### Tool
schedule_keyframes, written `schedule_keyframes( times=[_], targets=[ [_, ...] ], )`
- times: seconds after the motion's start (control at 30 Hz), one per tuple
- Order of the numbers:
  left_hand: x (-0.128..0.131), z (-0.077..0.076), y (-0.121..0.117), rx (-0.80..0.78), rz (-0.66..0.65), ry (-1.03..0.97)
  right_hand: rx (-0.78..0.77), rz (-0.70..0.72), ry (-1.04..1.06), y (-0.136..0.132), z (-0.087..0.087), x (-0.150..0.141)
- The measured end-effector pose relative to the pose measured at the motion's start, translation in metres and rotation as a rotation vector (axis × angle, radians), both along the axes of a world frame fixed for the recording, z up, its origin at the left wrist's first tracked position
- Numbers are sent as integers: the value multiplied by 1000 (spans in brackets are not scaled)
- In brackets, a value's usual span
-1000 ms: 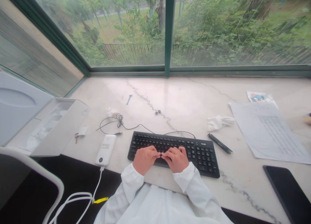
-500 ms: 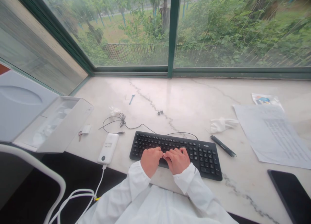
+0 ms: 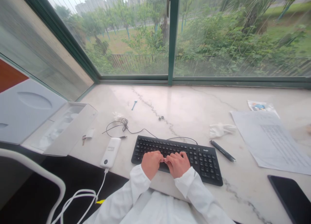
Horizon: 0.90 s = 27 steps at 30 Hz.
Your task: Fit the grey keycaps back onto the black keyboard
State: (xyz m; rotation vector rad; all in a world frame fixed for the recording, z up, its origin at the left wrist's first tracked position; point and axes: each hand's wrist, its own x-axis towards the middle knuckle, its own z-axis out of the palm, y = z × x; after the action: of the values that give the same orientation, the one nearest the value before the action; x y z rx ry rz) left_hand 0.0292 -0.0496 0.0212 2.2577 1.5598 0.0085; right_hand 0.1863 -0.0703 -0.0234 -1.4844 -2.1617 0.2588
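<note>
A black keyboard (image 3: 206, 162) lies at the table's front, tilted slightly, its number pad to the right. Over its lower middle, my left hand (image 3: 151, 164) is closed, with thumb and forefinger pinched together at the space bar region. Beside it my right hand (image 3: 178, 164) is closed too, fingers curled over the keys. The fingertips of both hands nearly meet; what they pinch, if anything, is hidden. Two small black pieces that look like keycaps (image 3: 161, 118) lie behind the keyboard. The keyboard's thin black cable (image 3: 143, 130) runs left to a bundled coil.
Left are a white power bank (image 3: 111, 152) with a white cable, a small key (image 3: 84, 140) and an opened white box (image 3: 73, 130). A blue stick (image 3: 134, 105) lies farther back. Right are a black pen (image 3: 223, 151), crumpled white wrapping (image 3: 221, 130), printed paper (image 3: 269, 140) and a phone (image 3: 293, 198).
The view has tilted up a little, so the table things sit lower in the picture. My hands keep nearly the same pose over the keyboard.
</note>
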Motion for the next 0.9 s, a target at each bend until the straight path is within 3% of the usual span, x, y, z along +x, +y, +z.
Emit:
schedule_keyframes(
  times=[0.1,0.2,0.33,0.43,0.6,0.9],
  targets=[
    [-8,-7,-11,62,71,-117,76,4,35,-3,-1,6],
    [-18,-12,-31,160,187,-205,141,-95,88,-13,-3,16],
    [-32,-12,-51,225,310,-241,113,-199,113,-26,-7,32],
    [-39,-8,-49,229,327,-217,76,-220,111,-29,-7,41],
    [-38,2,-5,259,305,-146,56,-239,123,-22,-4,45],
    [-10,-5,128,189,254,-48,-109,-183,341,-23,-7,35]
  ],
)
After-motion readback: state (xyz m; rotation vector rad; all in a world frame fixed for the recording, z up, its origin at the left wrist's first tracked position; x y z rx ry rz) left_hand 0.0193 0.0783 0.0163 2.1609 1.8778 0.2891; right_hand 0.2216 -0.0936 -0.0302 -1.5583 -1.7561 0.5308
